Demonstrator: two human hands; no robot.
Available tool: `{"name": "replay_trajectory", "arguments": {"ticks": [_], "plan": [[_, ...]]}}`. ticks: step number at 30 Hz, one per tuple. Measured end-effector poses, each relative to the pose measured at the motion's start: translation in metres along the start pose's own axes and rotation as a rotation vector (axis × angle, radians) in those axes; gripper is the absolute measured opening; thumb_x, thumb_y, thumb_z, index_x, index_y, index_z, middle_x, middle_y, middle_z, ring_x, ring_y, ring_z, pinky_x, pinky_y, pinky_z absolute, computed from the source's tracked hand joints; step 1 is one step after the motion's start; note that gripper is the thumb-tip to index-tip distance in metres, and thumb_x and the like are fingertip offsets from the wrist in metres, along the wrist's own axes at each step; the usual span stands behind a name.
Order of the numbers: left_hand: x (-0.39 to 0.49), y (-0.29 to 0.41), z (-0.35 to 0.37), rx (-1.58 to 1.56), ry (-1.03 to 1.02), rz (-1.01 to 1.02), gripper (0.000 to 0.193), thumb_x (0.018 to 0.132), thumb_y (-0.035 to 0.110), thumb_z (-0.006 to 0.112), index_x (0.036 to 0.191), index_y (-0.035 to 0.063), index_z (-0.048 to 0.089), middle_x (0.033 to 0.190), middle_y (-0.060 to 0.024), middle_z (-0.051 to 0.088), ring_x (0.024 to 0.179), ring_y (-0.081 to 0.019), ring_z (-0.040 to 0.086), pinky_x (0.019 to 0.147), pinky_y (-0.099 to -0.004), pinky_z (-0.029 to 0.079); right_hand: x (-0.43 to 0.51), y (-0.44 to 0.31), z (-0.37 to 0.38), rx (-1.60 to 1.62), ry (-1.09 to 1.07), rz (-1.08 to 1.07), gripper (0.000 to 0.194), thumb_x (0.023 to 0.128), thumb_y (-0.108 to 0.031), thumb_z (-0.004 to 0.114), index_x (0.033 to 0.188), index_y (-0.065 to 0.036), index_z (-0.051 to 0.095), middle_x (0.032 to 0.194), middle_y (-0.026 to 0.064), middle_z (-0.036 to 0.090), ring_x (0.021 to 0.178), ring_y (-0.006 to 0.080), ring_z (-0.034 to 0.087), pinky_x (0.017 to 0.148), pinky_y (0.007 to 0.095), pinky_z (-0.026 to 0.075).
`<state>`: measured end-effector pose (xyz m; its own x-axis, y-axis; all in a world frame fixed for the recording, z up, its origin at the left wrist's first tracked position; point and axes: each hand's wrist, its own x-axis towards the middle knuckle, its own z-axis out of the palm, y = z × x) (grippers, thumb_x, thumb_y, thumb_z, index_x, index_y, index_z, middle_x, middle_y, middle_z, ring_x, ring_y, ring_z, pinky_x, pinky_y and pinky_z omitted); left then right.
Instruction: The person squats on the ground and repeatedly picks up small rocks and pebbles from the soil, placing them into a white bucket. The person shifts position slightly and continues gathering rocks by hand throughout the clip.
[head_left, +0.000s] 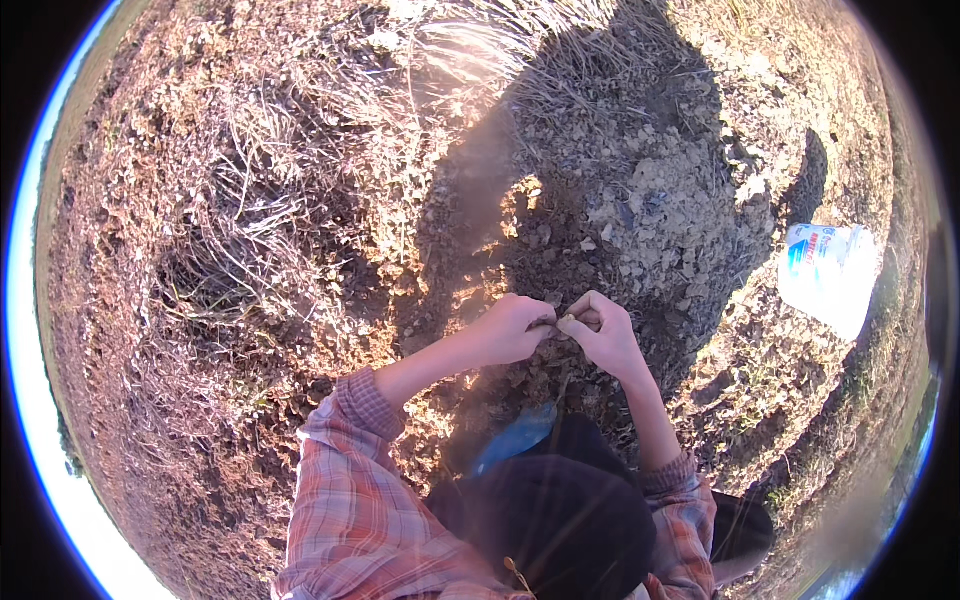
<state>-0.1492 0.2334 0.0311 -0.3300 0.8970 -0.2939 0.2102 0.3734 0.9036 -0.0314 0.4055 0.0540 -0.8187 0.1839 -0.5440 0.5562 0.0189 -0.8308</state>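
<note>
My left hand (517, 328) and my right hand (602, 330) meet over shaded, crumbly soil (551, 255), fingertips close together. Between the right thumb and fingers is a small pale yellowish object (568, 319), too small to name. The left fingers are curled beside it; whether they also hold something cannot be made out. Below the hands, a blue object (517, 437), apparently plastic, lies on the ground next to my dark-clothed knee.
A white plastic bucket (829, 277) with blue and red print stands at the right. Dry grass tufts (232, 247) lie at the left and straw (480, 45) at the top. Pale clods (667, 202) are heaped beyond the hands, in my shadow.
</note>
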Motion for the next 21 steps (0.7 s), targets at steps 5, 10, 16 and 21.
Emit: {"name": "replay_trajectory", "arguments": {"ticks": [5, 10, 16, 21], "plan": [[0.038, -0.002, 0.000, 0.008, -0.010, 0.109, 0.016, 0.094, 0.008, 0.059, 0.107, 0.0029, 0.066, 0.083, -0.0215, 0.069, 0.081, -0.0426, 0.066, 0.072, -0.0471, 0.051, -0.010, 0.021, -0.020, 0.116, 0.224, -0.043, 0.013, 0.094, -0.006, 0.063, 0.104, 0.001, 0.060, 0.079, 0.0002, 0.064, 0.069, 0.0032, 0.056, 0.059, 0.0221, 0.045], [0.172, -0.016, -0.020, 0.308, 0.499, 0.444, 0.026, 0.096, 0.013, 0.053, 0.119, 0.0010, 0.058, 0.116, -0.0205, 0.061, 0.112, -0.0404, 0.056, 0.095, -0.0460, 0.047, -0.027, 0.032, -0.058, 0.217, 0.412, 0.044, 0.019, 0.099, -0.009, 0.058, 0.115, -0.001, 0.063, 0.079, -0.0010, 0.062, 0.054, 0.0029, 0.048, 0.049, 0.0211, 0.037], [0.241, -0.048, -0.010, 0.514, 0.448, 0.206, 0.041, 0.086, 0.036, 0.066, 0.110, 0.0019, 0.065, 0.111, -0.0191, 0.064, 0.110, -0.0379, 0.057, 0.097, -0.0469, 0.045, -0.049, 0.045, -0.078, 0.343, 0.574, 0.051, 0.019, 0.100, -0.010, 0.056, 0.115, -0.002, 0.063, 0.085, 0.0009, 0.064, 0.053, 0.0034, 0.047, 0.048, 0.0212, 0.037], [0.199, -0.038, -0.001, 0.125, 0.221, 0.011, 0.048, 0.081, 0.045, 0.070, 0.107, 0.0045, 0.070, 0.105, -0.0180, 0.065, 0.106, -0.0378, 0.060, 0.094, -0.0448, 0.048, -0.040, 0.045, -0.076, 0.309, 0.526, -0.009, 0.020, 0.101, -0.015, 0.057, 0.116, -0.002, 0.063, 0.086, 0.0004, 0.064, 0.055, 0.0026, 0.046, 0.048, 0.0195, 0.032]]}}
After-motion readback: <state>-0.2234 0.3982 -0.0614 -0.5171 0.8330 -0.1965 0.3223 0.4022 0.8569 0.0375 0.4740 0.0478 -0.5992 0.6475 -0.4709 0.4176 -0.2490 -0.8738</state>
